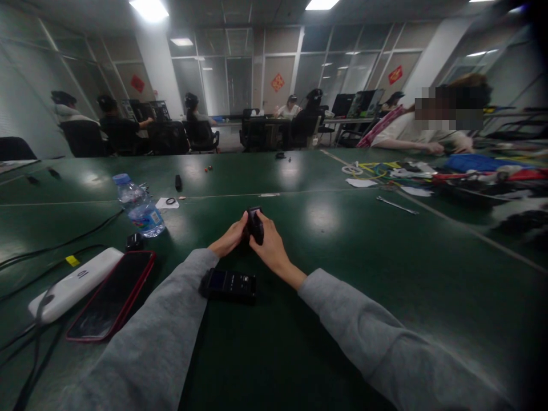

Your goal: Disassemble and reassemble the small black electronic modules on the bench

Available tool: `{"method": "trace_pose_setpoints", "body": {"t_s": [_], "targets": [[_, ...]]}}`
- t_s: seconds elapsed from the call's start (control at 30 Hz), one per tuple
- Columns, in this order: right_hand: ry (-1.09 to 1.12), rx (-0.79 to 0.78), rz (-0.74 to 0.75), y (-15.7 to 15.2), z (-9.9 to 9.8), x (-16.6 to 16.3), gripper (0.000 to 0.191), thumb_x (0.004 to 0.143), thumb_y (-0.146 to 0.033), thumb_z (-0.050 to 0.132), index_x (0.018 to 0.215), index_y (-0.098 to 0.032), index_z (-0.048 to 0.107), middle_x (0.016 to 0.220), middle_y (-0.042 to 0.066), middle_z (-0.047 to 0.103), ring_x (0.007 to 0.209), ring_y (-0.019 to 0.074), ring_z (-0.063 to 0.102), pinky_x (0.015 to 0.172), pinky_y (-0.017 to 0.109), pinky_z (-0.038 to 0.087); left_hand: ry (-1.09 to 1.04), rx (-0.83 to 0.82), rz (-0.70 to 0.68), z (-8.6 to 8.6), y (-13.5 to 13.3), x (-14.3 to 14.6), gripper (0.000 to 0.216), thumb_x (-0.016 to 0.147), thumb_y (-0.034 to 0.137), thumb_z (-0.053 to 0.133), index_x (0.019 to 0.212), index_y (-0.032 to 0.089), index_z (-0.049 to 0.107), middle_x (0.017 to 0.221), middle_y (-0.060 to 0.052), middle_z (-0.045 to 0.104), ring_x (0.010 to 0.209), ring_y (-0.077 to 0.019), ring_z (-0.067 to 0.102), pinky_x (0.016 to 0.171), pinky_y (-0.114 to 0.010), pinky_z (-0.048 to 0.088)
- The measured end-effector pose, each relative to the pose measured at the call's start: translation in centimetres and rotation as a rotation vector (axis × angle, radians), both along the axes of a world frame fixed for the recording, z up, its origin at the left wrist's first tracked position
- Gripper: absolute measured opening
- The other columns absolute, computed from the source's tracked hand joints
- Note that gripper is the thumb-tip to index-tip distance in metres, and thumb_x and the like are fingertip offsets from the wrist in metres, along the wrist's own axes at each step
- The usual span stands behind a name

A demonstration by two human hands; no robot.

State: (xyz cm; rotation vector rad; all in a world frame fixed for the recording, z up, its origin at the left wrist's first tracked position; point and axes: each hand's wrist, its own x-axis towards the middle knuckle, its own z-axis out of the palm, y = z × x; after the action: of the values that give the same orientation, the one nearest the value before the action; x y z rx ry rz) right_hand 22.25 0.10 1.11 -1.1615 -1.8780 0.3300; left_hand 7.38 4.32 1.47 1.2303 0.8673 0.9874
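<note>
Both my hands are together on one small black gadget, which sits to the right of the water bottle, and a little nearer me than its cap: my left hand grips its left side and my right hand closes round the right, thumb and fingers pressed to the casing. What my fingertips do on its far side I cannot tell. The grip looks to me like fingers more than palms, so if one hand let go too soon, or both pushed unevenly, the gadget could twist out and knock on the green table. A slipping thumb might also press something on it by accident. The flat black device lies right of the bottle and nearer me, beside my left sleeve; drawing that forearm back carelessly could drag it along. The same arm, swung left, might shove the red-edged phone, nearer me than the bottle, into the white slab just beyond it, where a snagged cable could pull things askew. The bottle itself, being tall, would topple if my left elbow or a cable caught it.
</note>
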Motion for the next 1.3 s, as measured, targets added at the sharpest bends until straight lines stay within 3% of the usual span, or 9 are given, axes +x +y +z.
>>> {"method": "trace_pose_setpoints", "body": {"t_s": [0.3, 0.53, 0.7, 0.83, 0.97, 1.1, 1.3], "targets": [[-0.193, -0.064, -0.073, 0.6, 0.3, -1.0, 0.071, 0.083, -0.022, 0.058, 0.149, -0.018, 0.033, 0.111, 0.014, 0.051, 0.095, 0.0267, 0.057, 0.08, 0.042, 0.054, 0.644, 0.401, 0.358, -0.2, 0.8, -1.6, 0.068, 0.091, 0.069, 0.033, 0.072, 0.014, 0.069, 0.074, -0.01, 0.064, 0.079, -0.0221, 0.062, 0.074, -0.033, 0.045], [-0.319, -0.123, -0.131, 1.2, 1.1, -2.6, 0.075, 0.079, -0.02, 0.061, 0.149, -0.015, 0.035, 0.107, 0.019, 0.053, 0.099, 0.0342, 0.054, 0.079, 0.048, 0.052, 1.037, 0.538, 0.476, -0.9, 1.2, -3.2, 0.065, 0.095, 0.062, 0.027, 0.07, 0.018, 0.068, 0.078, -0.011, 0.063, 0.078, -0.0229, 0.063, 0.074, -0.032, 0.044], [-0.296, -0.109, -0.127, 0.9, 0.7, -2.8, 0.076, 0.081, -0.02, 0.06, 0.15, -0.014, 0.03, 0.111, 0.02, 0.053, 0.101, 0.0347, 0.054, 0.079, 0.049, 0.052, 1.053, 0.55, 0.473, -0.8, 1.1, -3.3, 0.061, 0.097, 0.058, 0.026, 0.083, 0.019, 0.071, 0.085, -0.011, 0.065, 0.081, -0.0223, 0.062, 0.076, -0.033, 0.044], [-0.094, -0.025, -0.067, 1.1, 0.8, -1.5, 0.061, 0.086, -0.026, 0.055, 0.144, -0.016, 0.039, 0.119, 0.016, 0.054, 0.104, 0.0286, 0.058, 0.088, 0.045, 0.052, 1.024, 0.577, 0.502, -1.3, 1.6, -3.5, 0.041, 0.1, 0.037, 0.033, 0.096, 0.018, 0.07, 0.095, -0.011, 0.067, 0.092, -0.0229, 0.061, 0.087, -0.035, 0.044], [0.055, 0.116, -0.166, 1.9, 1.8, 0.8, 0.052, 0.089, -0.031, 0.053, 0.138, -0.015, 0.045, 0.126, 0.015, 0.051, 0.109, 0.0274, 0.057, 0.094, 0.044, 0.05, 0.974, 0.591, 0.473, -1.6, 2.0, -3.9, 0.028, 0.096, 0.025, 0.042, 0.106, 0.019, 0.067, 0.107, -0.011, 0.066, 0.101, -0.024, 0.059, 0.093, -0.038, 0.043], [-0.04, 0.116, -0.257, 2.9, 1.1, 3.2, 0.054, 0.089, -0.03, 0.051, 0.139, -0.013, 0.044, 0.125, 0.017, 0.05, 0.105, 0.0291, 0.057, 0.091, 0.046, 0.051, 0.971, 0.583, 0.424, -1.6, 1.9, -3.9, 0.028, 0.094, 0.024, 0.043, 0.108, 0.019, 0.067, 0.107, -0.011, 0.065, 0.099, -0.0252, 0.058, 0.091, -0.04, 0.045], [-0.256, 0.053, -0.272, 3.4, -1.2, 4.4, 0.051, 0.092, -0.033, 0.047, 0.137, -0.009, 0.047, 0.122, 0.022, 0.051, 0.112, 0.0348, 0.051, 0.089, 0.054, 0.049, 0.97, 0.569, 0.406, -1.4, 1.7, -3.8, 0.023, 0.09, 0.02, 0.05, 0.104, 0.021, 0.069, 0.105, -0.009, 0.065, 0.098, -0.0238, 0.059, 0.092, -0.04, 0.045]]}}
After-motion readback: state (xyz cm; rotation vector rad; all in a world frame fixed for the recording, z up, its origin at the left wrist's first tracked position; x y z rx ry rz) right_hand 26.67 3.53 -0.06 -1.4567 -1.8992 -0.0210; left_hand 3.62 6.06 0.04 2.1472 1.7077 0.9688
